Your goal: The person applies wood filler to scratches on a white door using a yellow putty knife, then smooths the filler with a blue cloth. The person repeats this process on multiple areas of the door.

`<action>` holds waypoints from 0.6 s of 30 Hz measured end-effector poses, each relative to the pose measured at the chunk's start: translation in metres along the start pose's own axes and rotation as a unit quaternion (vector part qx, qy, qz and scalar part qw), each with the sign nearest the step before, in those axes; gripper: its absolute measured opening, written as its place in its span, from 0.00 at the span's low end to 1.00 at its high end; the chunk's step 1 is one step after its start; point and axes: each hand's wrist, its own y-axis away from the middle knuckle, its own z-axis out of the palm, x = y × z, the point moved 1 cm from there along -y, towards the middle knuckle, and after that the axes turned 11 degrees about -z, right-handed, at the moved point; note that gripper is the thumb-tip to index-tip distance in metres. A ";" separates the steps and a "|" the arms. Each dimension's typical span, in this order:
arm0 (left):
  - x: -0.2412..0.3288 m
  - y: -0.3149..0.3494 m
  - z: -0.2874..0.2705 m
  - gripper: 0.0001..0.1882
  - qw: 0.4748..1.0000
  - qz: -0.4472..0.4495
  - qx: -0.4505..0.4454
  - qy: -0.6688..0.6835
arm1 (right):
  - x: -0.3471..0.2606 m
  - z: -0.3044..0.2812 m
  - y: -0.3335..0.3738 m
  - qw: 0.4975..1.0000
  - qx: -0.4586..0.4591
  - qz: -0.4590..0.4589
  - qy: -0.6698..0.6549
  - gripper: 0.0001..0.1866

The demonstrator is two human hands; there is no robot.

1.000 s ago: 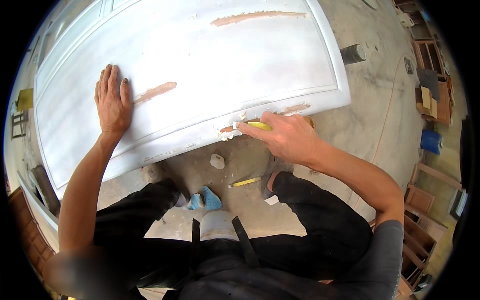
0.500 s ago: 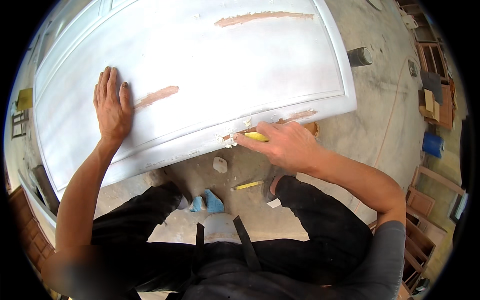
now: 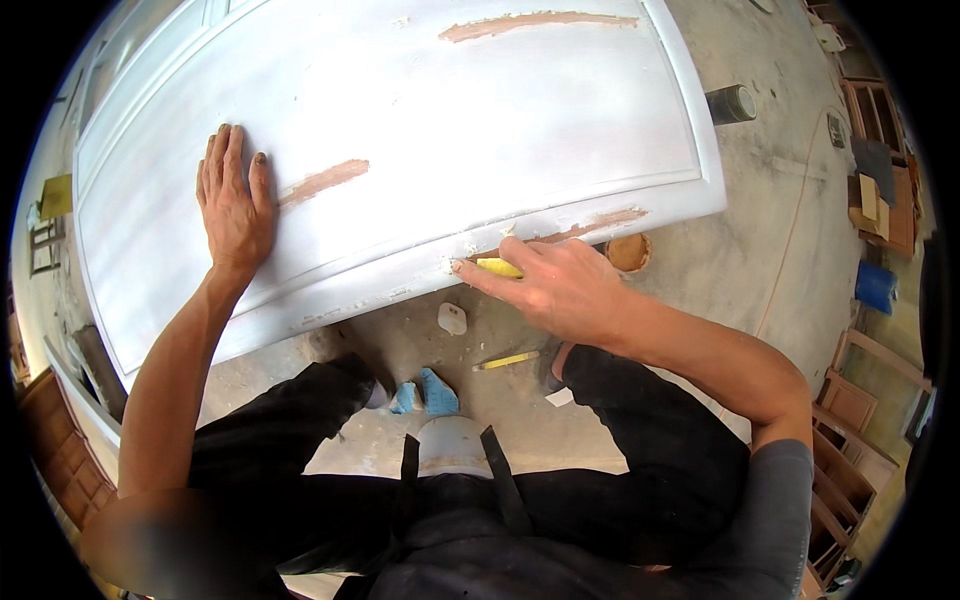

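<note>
A large white-painted wooden panel (image 3: pixel 500 110) with a raised border lies before me, marked by several brown filler-like streaks. My left hand (image 3: pixel 238 205) rests flat on its left part, fingers outstretched, beside a short brown streak (image 3: pixel 325 181). At the near border my right hand (image 3: pixel 565 285) grips a small yellow flat tool (image 3: pixel 499 267), mostly hidden by the fingers, so its exact kind does not show. The tool is pressed to the border at the end of another brown streak (image 3: pixel 600 224). White flakes (image 3: pixel 450 265) cluster around my fingertips.
Below the border, a tub of brown paste (image 3: pixel 629 252) stands on the concrete floor. Nearer me lie a white scrap (image 3: pixel 452 318), a yellow stick-like tool (image 3: pixel 506 360) and blue pieces (image 3: pixel 438 392). A dark cylinder (image 3: pixel 731 104) juts out by the panel's right edge. Wooden frames (image 3: pixel 850 400) stand at right.
My right hand has slid slightly left along the border with the yellow tool. More of the paste tub shows. My left hand stays flat; the whole view has shifted a little.
</note>
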 end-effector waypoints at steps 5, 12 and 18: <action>-0.002 0.001 -0.001 0.29 1.000 -0.005 0.000 -0.002 | 0.010 0.000 0.009 1.000 -0.002 -0.005 -0.008 0.33; -0.002 0.000 0.000 0.29 1.000 -0.002 0.003 -0.003 | 0.001 0.001 -0.005 1.000 0.022 -0.016 -0.009 0.33; 0.005 0.001 -0.002 0.29 1.000 -0.005 0.006 0.003 | -0.001 0.004 -0.005 1.000 0.015 -0.013 -0.011 0.34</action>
